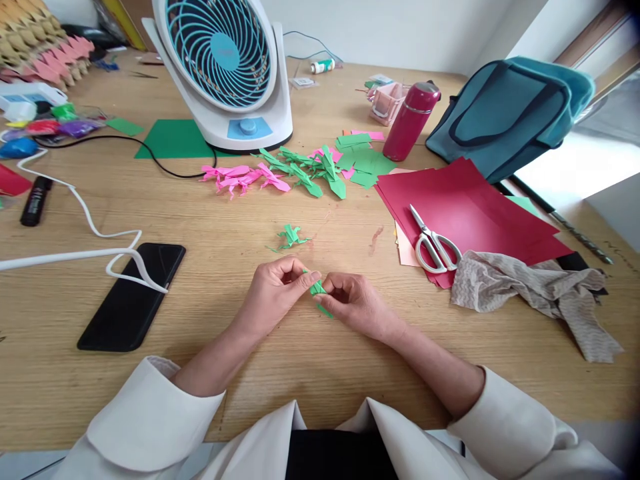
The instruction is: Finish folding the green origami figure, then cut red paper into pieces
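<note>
Both of my hands, the left hand (277,288) and the right hand (359,305), pinch a small folded green paper (317,288) over the wooden table (280,373); I should press its creases gently, I think, to avoid tearing. It looks narrow, partly hidden by fingers, and just beyond lies a green origami figure (291,235) with thin limbs.

No legible text, marking on fan hub (225,52) too faint, lettering on black marker (35,202) too small to read
</note>
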Demonstrator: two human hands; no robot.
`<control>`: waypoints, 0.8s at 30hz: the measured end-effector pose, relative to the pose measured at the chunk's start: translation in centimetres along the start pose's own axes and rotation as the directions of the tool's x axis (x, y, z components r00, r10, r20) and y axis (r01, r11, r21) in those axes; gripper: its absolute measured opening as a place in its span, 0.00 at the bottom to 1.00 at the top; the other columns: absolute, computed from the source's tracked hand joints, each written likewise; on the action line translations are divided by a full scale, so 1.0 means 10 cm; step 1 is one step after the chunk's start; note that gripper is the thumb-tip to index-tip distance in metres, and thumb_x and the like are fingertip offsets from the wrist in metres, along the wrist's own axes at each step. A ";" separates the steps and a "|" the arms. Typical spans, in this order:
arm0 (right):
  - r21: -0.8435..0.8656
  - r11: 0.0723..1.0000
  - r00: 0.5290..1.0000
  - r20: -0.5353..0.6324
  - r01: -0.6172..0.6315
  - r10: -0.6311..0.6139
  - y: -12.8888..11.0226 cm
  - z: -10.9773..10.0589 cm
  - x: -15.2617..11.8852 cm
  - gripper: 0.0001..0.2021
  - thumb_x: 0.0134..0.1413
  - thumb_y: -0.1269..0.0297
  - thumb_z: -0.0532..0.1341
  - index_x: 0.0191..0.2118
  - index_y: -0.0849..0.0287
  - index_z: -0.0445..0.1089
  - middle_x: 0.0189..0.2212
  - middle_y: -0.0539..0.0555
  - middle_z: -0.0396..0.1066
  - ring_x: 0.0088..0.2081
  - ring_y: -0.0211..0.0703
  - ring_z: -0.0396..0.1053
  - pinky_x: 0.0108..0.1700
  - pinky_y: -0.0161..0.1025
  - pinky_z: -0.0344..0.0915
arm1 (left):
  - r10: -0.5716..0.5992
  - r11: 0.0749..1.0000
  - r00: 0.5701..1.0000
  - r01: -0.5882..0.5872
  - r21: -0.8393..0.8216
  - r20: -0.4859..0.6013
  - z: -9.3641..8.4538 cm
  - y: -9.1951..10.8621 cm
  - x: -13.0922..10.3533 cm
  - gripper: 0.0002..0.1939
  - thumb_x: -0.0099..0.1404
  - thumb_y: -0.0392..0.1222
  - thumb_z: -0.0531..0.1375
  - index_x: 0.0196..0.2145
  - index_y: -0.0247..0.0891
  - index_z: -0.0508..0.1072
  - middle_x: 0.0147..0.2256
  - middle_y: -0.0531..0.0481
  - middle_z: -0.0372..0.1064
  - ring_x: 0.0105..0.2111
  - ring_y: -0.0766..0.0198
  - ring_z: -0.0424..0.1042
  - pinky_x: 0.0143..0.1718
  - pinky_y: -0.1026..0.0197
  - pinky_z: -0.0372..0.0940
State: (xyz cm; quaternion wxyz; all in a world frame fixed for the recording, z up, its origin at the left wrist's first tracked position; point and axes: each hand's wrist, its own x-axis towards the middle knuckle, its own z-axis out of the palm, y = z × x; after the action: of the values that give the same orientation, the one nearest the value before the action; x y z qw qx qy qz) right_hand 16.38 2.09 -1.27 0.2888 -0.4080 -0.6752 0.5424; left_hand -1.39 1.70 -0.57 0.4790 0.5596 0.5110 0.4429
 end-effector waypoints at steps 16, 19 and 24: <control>0.233 0.971 0.994 -0.082 -0.052 0.073 0.06 0.00 0.03 0.19 0.50 0.49 0.67 0.25 0.59 0.65 0.22 0.46 0.59 0.24 0.34 0.53 0.28 0.34 0.53 | -0.086 0.995 0.986 0.091 -0.032 0.145 0.01 0.03 0.01 0.12 0.61 0.46 0.62 0.25 0.36 0.68 0.22 0.57 0.59 0.21 0.72 0.55 0.22 0.66 0.52; 0.269 0.962 0.997 -0.052 -0.039 0.055 0.05 -0.02 0.02 0.18 0.50 0.50 0.68 0.27 0.60 0.66 0.23 0.46 0.61 0.25 0.34 0.56 0.29 0.34 0.55 | -0.027 0.998 0.994 0.022 0.053 0.102 0.03 0.05 0.01 0.11 0.62 0.43 0.60 0.25 0.37 0.67 0.23 0.57 0.61 0.23 0.71 0.58 0.24 0.66 0.55; 0.290 0.957 0.998 -0.064 -0.009 0.029 0.06 -0.06 0.04 0.17 0.54 0.48 0.64 0.31 0.60 0.69 0.26 0.49 0.66 0.29 0.36 0.61 0.33 0.35 0.59 | 0.058 0.978 0.998 -0.061 0.201 0.020 0.05 0.05 0.01 0.10 0.62 0.42 0.59 0.25 0.37 0.67 0.23 0.55 0.63 0.23 0.69 0.61 0.25 0.66 0.58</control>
State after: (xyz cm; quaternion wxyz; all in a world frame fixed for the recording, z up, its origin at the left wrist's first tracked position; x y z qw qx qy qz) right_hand 16.79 2.72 -1.70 0.3627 -0.3861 -0.5745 0.6240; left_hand -0.78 1.72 -0.18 0.4102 0.6235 0.5328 0.3990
